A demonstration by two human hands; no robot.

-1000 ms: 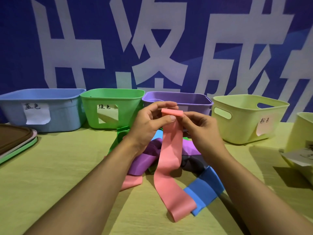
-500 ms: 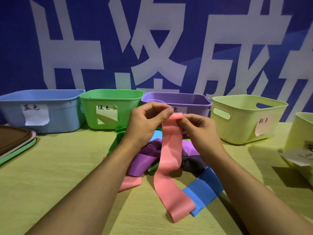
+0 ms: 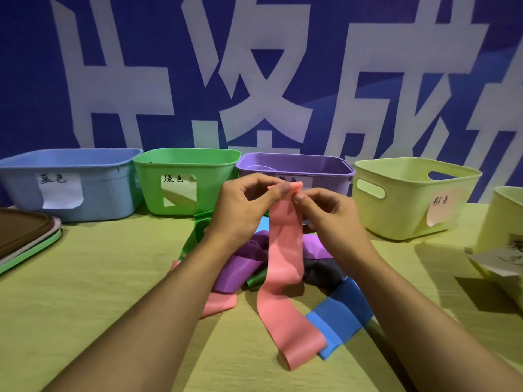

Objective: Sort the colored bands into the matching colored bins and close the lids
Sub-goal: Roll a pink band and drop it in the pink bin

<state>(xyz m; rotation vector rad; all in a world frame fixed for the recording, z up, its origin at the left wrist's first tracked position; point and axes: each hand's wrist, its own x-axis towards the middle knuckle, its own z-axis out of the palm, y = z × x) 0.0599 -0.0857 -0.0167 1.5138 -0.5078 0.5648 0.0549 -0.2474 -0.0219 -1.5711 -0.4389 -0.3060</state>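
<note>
A yellow-green desk [image 3: 85,321] stands before a dark blue wall banner [image 3: 34,80] printed with large white characters. Along the desk's far edge runs a row of open bins, each with a paper label. Taking the purple bin [image 3: 319,168] as the landmark: a green bin [image 3: 181,165] sits just left of it, a blue bin [image 3: 93,190] farther left, and a pale yellow bin [image 3: 402,210] to its right, with another pale yellow bin [image 3: 501,222] at the far right edge. Stacked lids [image 3: 25,236] lie far left of the purple bin, at the desk's edge.

Directly in front of the purple bin, two bare hands hold up a pink band [image 3: 284,267]. The left hand [image 3: 240,210] and right hand [image 3: 328,213] both have their grip pinched closed on the band's top end, fingertips nearly meeting. The band is a wide, flat, smooth strip; it hangs down and its lower end curls onto the desk. Beneath it lies a heap of bands [image 3: 249,261] in purple, green, blue, pink and a dark colour.
</note>
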